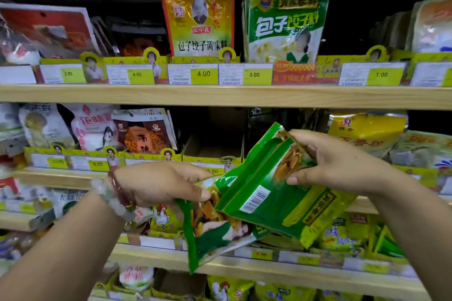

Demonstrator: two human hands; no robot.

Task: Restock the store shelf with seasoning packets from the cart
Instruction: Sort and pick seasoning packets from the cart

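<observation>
Both hands hold green seasoning packets in front of the wooden store shelf. My left hand grips the top of one green packet, which hangs down with its printed front toward me. My right hand pinches the upper end of a small stack of green packets, tilted with the barcode side facing me. Behind the packets, a dark cardboard bin on the middle shelf looks empty. The cart is out of view.
The top shelf carries a yellow-orange packet and a green-and-white packet above yellow price tags. Red and white packets stand left of the bin, yellow packets right of it. Lower shelves hold more yellow packets.
</observation>
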